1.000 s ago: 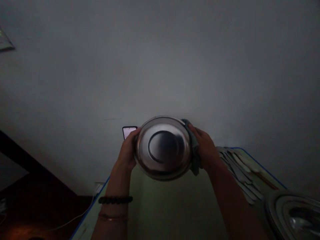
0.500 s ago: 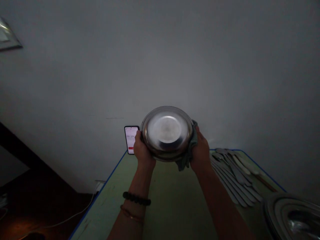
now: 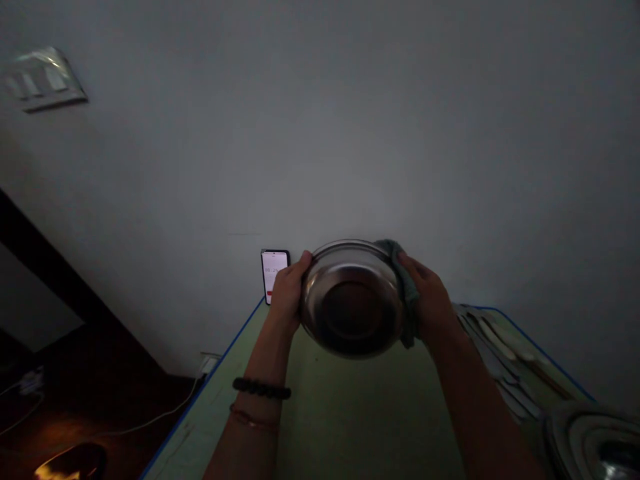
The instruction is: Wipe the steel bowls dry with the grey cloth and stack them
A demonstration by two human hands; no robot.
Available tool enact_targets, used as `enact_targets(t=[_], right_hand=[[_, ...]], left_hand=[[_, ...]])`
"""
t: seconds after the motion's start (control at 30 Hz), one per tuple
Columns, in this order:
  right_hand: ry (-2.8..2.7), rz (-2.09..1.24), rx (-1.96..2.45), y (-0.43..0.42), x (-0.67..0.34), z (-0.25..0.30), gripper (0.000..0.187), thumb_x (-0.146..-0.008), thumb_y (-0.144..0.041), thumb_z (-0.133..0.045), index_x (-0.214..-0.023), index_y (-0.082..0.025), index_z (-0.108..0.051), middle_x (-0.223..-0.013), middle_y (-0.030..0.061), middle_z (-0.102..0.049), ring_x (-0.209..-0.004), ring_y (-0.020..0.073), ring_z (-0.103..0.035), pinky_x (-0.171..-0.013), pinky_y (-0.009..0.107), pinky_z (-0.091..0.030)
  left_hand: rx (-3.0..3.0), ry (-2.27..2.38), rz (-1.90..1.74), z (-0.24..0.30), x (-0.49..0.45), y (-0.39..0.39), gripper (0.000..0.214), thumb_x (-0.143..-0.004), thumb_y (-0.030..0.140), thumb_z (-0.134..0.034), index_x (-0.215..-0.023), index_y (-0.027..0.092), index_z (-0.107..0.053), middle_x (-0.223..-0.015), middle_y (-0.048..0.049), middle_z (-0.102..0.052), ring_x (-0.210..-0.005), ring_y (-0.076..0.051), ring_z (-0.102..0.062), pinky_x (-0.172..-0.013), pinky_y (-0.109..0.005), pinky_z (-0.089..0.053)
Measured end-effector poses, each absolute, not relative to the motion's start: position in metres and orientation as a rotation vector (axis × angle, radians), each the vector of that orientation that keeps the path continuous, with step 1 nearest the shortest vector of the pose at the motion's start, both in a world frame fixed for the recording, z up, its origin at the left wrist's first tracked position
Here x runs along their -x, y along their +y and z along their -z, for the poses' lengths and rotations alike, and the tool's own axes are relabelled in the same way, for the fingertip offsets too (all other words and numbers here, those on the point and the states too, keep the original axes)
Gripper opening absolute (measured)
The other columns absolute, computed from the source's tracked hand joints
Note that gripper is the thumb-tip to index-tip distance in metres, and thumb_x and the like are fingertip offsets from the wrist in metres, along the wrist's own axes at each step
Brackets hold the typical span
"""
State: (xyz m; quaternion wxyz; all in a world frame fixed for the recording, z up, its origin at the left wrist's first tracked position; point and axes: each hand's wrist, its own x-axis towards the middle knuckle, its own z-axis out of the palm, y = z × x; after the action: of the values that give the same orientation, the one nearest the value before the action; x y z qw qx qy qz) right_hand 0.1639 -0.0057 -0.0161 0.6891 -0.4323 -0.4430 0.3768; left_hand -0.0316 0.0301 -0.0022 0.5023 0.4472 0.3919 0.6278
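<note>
A round stainless steel bowl [image 3: 353, 307] is held up above the table, tilted so that its outer underside faces me. My left hand [image 3: 287, 293] is closed on the bowl's left side, thumb at the rim. On the opposite side my right hand [image 3: 433, 300] grips the edge through a grey-green cloth [image 3: 406, 293]. Part of the cloth folds over the rim and a corner hangs below. Most of the fingers of both hands are hidden behind the bowl and the cloth.
A phone [image 3: 273, 267] with a lit screen leans against the wall behind the green table [image 3: 360, 413]. Several spoons and other utensils [image 3: 500, 353] lie at the right. Nested steel dishes [image 3: 585, 433] stand at the front right corner. A switch panel [image 3: 45, 80] is on the wall.
The bowl has tipped, its base now turned further down, and sits lower and more to the right in view. Both hands moved with it. The view has shifted slightly left.
</note>
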Motion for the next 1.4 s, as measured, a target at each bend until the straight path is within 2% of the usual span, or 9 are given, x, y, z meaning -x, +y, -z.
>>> enact_targets(t=[0.13,0.3,0.5,0.63,0.77,0.97,1.13,1.3,1.4], right_hand=[[-0.747,-0.791,0.905,-0.001,-0.15,0.021,0.051,-0.072,-0.061,-0.062,-0.096,-0.017,-0.071,-0.082,0.0016,-0.071,-0.078,0.0171,-0.064,-0.073,0.03,-0.05],[-0.656,-0.798,0.94,0.002,-0.151,0.024,0.052,-0.072,-0.062,-0.061,-0.093,-0.015,-0.071,-0.078,0.0015,-0.07,-0.076,0.0173,-0.063,-0.069,0.028,-0.049],[-1.021,-0.623,1.187,-0.012,-0.182,0.011,0.053,-0.075,-0.063,-0.058,-0.095,-0.016,-0.072,-0.072,0.0007,-0.069,-0.074,0.0184,-0.062,-0.068,0.028,-0.046],[-1.461,-0.593,1.225,-0.021,-0.179,0.002,0.048,-0.081,-0.06,-0.052,-0.09,-0.017,-0.071,-0.074,0.0021,-0.069,-0.072,0.0177,-0.061,-0.065,0.028,-0.045],[-1.619,-0.533,1.24,-0.023,-0.169,0.0,0.047,-0.086,-0.058,-0.045,-0.08,-0.017,-0.068,-0.073,0.0027,-0.067,-0.069,0.0166,-0.058,-0.062,0.027,-0.044],[-1.594,-0.51,1.193,-0.023,-0.167,0.0,0.044,-0.084,-0.057,-0.048,-0.078,-0.018,-0.065,-0.067,0.0003,-0.063,-0.063,0.0145,-0.055,-0.057,0.025,-0.041],[-1.424,-0.451,1.131,-0.017,-0.161,0.009,0.045,-0.085,-0.06,-0.046,-0.071,-0.019,-0.058,-0.061,-0.0033,-0.052,-0.058,0.012,-0.046,-0.054,0.025,-0.036],[-1.291,-0.353,1.062,-0.011,-0.155,0.015,0.043,-0.087,-0.058,-0.043,-0.067,-0.02,-0.048,-0.06,-0.0048,-0.044,-0.058,0.0114,-0.042,-0.052,0.024,-0.034],[-1.291,-0.228,1.055,-0.017,-0.154,0.01,0.036,-0.09,-0.051,-0.042,-0.074,-0.021,-0.053,-0.063,-0.0042,-0.05,-0.06,0.0119,-0.046,-0.054,0.024,-0.036]], left_hand=[[-0.81,0.855,-1.713,0.014,0.018,0.039,0.038,-0.064,0.052,-0.073,-0.064,0.015,-0.065,-0.056,0.0007,-0.062,-0.052,-0.011,-0.055,-0.053,-0.024,-0.042],[-0.744,0.802,-1.696,0.027,0.001,0.047,0.029,-0.081,0.043,-0.054,-0.08,0.017,-0.067,-0.071,-0.0021,-0.067,-0.071,-0.016,-0.062,-0.071,-0.029,-0.048],[-1.132,0.949,-1.61,0.013,0.012,0.037,0.014,-0.068,0.022,-0.065,-0.081,0.02,-0.07,-0.086,-0.0012,-0.069,-0.083,-0.017,-0.06,-0.071,-0.026,-0.043],[-1.685,1.01,-1.409,-0.003,0.016,0.022,0.015,-0.076,0.029,-0.061,-0.085,0.022,-0.07,-0.085,-0.0024,-0.07,-0.081,-0.018,-0.061,-0.075,-0.03,-0.044],[-1.906,1.079,-1.303,-0.003,0.012,0.018,0.023,-0.08,0.04,-0.058,-0.075,0.02,-0.068,-0.076,-0.0041,-0.069,-0.075,-0.019,-0.06,-0.072,-0.031,-0.043],[-1.497,1.047,-1.419,0.011,0.015,0.031,0.034,-0.073,0.051,-0.064,-0.069,0.017,-0.068,-0.062,-0.0008,-0.062,-0.06,-0.014,-0.055,-0.058,-0.027,-0.04],[-0.986,0.925,-1.572,0.014,0.022,0.042,0.029,-0.064,0.044,-0.075,-0.067,0.016,-0.067,-0.061,-0.0005,-0.065,-0.056,-0.014,-0.058,-0.056,-0.026,-0.046],[-0.588,0.764,-1.605,0.011,0.02,0.048,0.016,-0.077,0.028,-0.062,-0.071,0.014,-0.068,-0.069,-0.0035,-0.069,-0.064,-0.015,-0.064,-0.067,-0.029,-0.053],[-0.647,0.704,-1.474,0.01,0.017,0.046,0.022,-0.08,0.032,-0.057,-0.074,0.015,-0.069,-0.072,-0.0061,-0.07,-0.066,-0.017,-0.064,-0.069,-0.03,-0.052]])
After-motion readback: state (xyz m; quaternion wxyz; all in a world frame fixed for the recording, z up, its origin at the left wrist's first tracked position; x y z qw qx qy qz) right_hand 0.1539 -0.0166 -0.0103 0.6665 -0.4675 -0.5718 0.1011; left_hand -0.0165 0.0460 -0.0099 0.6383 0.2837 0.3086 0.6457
